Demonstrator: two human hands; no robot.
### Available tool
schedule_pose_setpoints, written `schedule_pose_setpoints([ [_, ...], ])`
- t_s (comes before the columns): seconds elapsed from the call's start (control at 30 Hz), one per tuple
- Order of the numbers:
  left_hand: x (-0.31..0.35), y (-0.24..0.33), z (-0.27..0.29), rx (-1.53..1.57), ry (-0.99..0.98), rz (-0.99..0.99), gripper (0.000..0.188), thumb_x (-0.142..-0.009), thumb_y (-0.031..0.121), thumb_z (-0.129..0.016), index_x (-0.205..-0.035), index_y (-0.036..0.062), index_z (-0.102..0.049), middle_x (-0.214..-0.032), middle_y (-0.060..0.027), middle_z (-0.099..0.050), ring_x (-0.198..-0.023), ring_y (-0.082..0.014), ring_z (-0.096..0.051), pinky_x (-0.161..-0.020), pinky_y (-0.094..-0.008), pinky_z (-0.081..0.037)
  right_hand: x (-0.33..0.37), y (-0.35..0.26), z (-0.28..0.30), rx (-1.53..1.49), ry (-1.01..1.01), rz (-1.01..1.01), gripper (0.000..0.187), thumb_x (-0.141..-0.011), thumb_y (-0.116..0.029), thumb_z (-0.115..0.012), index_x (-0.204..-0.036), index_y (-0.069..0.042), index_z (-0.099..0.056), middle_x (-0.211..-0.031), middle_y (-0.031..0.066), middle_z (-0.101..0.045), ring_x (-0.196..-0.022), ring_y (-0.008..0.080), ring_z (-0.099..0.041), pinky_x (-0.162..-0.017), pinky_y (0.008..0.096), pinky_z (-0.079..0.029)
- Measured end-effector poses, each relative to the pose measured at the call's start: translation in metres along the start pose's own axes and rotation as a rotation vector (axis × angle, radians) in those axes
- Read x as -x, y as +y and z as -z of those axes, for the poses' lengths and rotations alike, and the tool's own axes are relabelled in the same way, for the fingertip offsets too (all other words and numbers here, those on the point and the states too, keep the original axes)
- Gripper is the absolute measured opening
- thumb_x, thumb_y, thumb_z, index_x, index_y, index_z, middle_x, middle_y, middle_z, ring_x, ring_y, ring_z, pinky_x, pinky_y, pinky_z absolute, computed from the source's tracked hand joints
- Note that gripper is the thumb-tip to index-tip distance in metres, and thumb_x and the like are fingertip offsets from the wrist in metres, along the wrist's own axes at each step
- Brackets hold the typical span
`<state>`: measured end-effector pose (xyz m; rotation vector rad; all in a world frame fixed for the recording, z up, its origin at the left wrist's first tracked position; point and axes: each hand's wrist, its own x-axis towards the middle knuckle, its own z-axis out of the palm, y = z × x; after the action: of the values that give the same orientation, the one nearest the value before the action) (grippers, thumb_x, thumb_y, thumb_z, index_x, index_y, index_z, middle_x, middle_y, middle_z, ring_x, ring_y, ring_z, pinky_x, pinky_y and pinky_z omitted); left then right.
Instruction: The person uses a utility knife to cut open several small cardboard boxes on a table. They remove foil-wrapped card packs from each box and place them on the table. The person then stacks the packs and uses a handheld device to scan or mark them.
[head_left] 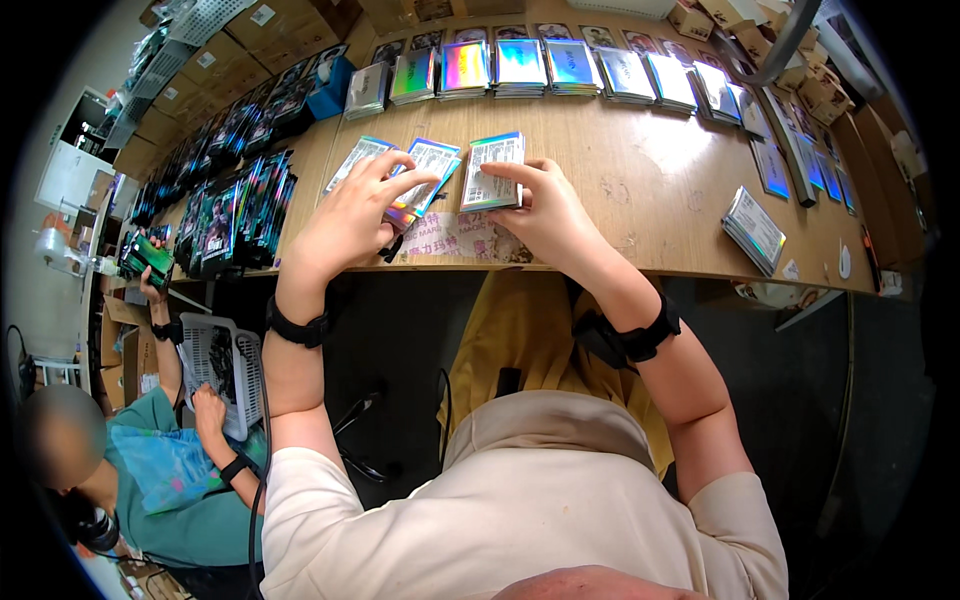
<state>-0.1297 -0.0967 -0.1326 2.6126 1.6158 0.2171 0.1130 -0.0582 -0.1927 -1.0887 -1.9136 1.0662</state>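
Note:
My right hand (pixel 548 205) grips a stack of cards (pixel 487 183) with shiny rainbow edges and pale printed backs, its index finger across the top. Beside it, my left hand (pixel 345 215) lies over more of these cards (pixel 432 160), fingers spread apart and touching them. Another pale card pile (pixel 358 158) shows just beyond the left hand's knuckles. Whether the left thumb is under a card is hidden. Below both hands, a pink-and-white printed strip (pixel 450 236) lies along the table's near edge.
A row of shiny card stacks (pixel 520 65) lines the wooden table's (pixel 640 180) far side. One stack (pixel 754 230) lies at right. Dark glossy packs (pixel 235 215) crowd the left, near a blue box (pixel 330 88). At lower left, a co-worker (pixel 180 470) holds a green pack beside a grey basket (pixel 245 380).

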Motion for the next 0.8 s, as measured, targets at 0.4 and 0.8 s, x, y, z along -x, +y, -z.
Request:
schedule_pose_setpoints([
  [0.4, 0.002, -0.003, 0.000, 0.042, 0.015, 0.002, 0.057, -0.069, -0.006, -0.062, -0.122, 0.0156, -0.061, -0.128, -0.0093, -0.052, -0.117, -0.0314, -0.053, -0.093, -0.0378, -0.048, 0.019, -0.018, 0.007, 0.642, 0.003, 0.172, 0.052, -0.083, -0.021, -0.072, -0.133, -0.027, -0.055, -0.112, 0.0210, -0.052, -0.108, 0.0344, -0.053, -0.088, 0.0450, -0.043],
  [0.8, 0.004, 0.017, 0.006, 0.008, 0.002, 0.065, 0.057, -0.065, 0.006, -0.066, -0.121, 0.0115, -0.056, -0.132, -0.0156, -0.049, -0.126, -0.0388, -0.045, -0.106, -0.0428, -0.037, 0.052, -0.019, 0.054, 0.589, 0.134, 0.179, 0.065, -0.086, -0.025, -0.071, -0.146, -0.022, -0.043, -0.128, 0.0282, -0.047, -0.122, 0.0400, -0.044, -0.097, 0.0490, -0.035],
])
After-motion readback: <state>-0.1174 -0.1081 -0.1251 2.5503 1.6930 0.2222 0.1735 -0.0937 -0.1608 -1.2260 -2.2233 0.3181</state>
